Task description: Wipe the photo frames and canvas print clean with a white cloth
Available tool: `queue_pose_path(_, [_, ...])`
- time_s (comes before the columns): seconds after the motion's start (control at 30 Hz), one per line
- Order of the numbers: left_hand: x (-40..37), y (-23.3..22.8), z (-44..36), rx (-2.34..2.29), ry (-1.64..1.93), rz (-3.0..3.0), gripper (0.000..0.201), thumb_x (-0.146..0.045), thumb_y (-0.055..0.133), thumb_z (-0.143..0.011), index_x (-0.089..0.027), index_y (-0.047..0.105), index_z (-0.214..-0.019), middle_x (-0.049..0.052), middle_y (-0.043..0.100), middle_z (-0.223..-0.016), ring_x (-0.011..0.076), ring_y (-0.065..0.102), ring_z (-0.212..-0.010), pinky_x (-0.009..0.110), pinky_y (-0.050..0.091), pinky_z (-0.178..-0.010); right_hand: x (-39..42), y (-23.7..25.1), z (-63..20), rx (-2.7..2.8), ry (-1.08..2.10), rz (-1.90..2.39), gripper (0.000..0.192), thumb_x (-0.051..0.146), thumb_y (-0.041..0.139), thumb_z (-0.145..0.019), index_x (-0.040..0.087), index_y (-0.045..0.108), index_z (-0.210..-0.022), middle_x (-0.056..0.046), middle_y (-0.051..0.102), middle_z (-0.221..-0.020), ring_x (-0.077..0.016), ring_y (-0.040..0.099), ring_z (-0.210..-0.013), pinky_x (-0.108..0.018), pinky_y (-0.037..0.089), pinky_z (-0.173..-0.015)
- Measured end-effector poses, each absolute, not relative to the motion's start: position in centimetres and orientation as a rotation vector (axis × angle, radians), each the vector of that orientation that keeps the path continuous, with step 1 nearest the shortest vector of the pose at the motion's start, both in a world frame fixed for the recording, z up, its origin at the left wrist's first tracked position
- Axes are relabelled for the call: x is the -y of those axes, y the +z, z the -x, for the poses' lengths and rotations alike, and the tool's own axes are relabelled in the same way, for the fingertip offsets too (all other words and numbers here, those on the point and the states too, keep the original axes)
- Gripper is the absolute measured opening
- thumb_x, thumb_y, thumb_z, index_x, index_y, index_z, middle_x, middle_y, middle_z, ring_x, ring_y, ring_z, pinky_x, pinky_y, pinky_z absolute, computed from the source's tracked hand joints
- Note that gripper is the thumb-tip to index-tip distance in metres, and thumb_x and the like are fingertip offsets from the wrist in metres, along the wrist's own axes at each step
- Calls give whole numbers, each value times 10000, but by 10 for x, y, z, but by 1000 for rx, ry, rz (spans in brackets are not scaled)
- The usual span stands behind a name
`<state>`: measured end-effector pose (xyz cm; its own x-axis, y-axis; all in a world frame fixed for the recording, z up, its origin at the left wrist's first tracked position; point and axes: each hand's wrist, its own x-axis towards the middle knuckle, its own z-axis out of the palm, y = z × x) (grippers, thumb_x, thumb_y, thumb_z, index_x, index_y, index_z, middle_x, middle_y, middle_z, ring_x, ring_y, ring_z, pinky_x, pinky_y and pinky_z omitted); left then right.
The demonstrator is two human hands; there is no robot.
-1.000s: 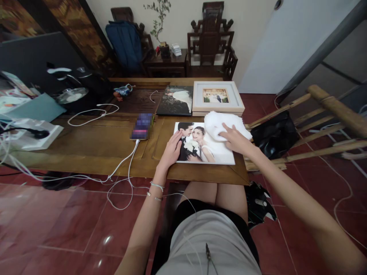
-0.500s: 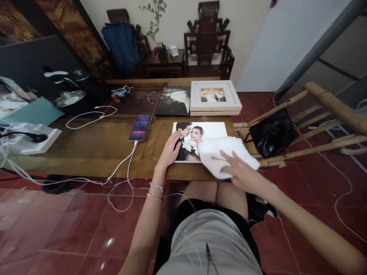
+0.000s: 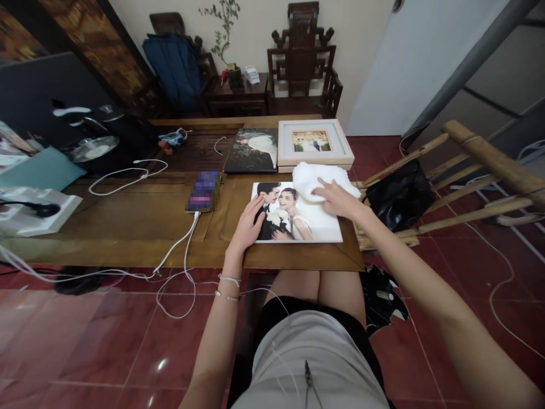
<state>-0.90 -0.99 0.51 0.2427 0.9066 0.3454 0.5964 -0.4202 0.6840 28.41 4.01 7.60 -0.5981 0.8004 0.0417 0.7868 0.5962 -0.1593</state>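
A wedding photo print point(image 3: 317, 227) lies flat near the front right edge of the wooden table point(image 3: 140, 213). My left hand point(image 3: 247, 225) presses flat on the print's left edge. My right hand point(image 3: 336, 197) rests on a white cloth point(image 3: 313, 177), which lies on the print's far right corner. Behind the print are a white framed photo point(image 3: 314, 142) and a dark photo print point(image 3: 252, 150).
A phone point(image 3: 203, 191) with a white charging cable point(image 3: 179, 250) lies left of the print. A black bag point(image 3: 400, 196) sits on a bamboo rack to the right. Kettles, papers and cables crowd the table's left side. Dark wooden chairs stand at the back wall.
My right hand has slid the white cloth from the print's near right part back up to its far right corner. My left hand stays on the left edge.
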Motion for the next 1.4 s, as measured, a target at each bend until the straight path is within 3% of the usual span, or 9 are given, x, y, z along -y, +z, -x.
queue_pose_path(0.17, [10,4,8,-1378,1036,-2112,429,-262,408,-954,-190,476,-1371,87,424,-1485,205,333,-1407,448,250,-1178,51,60,-286,2796,102,1214,540,-82,404,-638,128,658,-1065,-126,400,-1488,-393,174,-1418,-676,211,-1083])
queue_pose_path(0.3, [11,5,7,-1367,1042,-2105,430,-264,398,-957,-194,474,-1374,80,421,-1488,208,326,-1410,447,243,-1182,118,62,-285,2837,172,1106,446,-97,405,-606,148,676,-862,-94,391,-1495,-411,165,-1412,-719,197,-1069])
queue_pose_path(0.4, [12,6,7,-1360,1047,-2107,431,-268,391,-960,-189,473,-1376,81,420,-1488,210,323,-1411,444,239,-1184,135,68,-282,2873,295,1064,455,-98,407,-597,167,675,-853,-74,419,-1479,-390,182,-1414,-710,211,-1074])
queue_pose_path(0.63, [10,6,9,-1355,1034,-2120,430,-277,403,-958,-201,475,-1375,79,423,-1486,203,339,-1404,444,250,-1180,48,81,-276,2790,447,1208,601,-68,398,-627,152,629,-1137,-143,573,-1331,-295,254,-1413,-584,235,-1120])
queue_pose_path(0.9, [11,8,11,-1343,1028,-2110,427,-292,399,-960,-212,479,-1372,69,430,-1483,204,333,-1408,454,251,-1178,-63,84,-267,2604,398,1268,608,-41,388,-660,125,617,-1198,-129,642,-1231,-278,566,-1167,-397,427,-978])
queue_pose_path(0.97, [11,8,10,-1343,1029,-2112,426,-290,395,-962,-204,480,-1371,75,429,-1483,200,334,-1407,447,251,-1179,-60,79,-266,2595,355,1307,618,-42,377,-671,120,599,-1224,-153,617,-1260,-298,514,-1229,-470,385,-1017])
queue_pose_path(1.13, [10,6,9,-1365,1045,-2128,428,-279,401,-958,-175,485,-1364,95,437,-1475,199,346,-1401,429,253,-1180,3,64,-265,2708,241,1294,609,-70,381,-653,123,616,-1181,-172,487,-1410,-351,179,-1428,-689,178,-1071])
queue_pose_path(1.23, [10,6,8,-1373,1042,-2120,430,-270,398,-958,-171,480,-1368,98,434,-1477,199,342,-1402,424,249,-1182,59,61,-265,2786,222,1195,581,-96,379,-637,145,660,-1085,-118,376,-1505,-378,112,-1435,-723,167,-1063])
queue_pose_path(1.4, [11,5,7,-1376,1040,-2115,431,-274,397,-958,-212,468,-1378,74,423,-1487,194,330,-1408,441,245,-1181,128,66,-259,2883,337,1143,529,-81,416,-598,172,690,-974,-70,349,-1521,-419,115,-1421,-748,177,-1050])
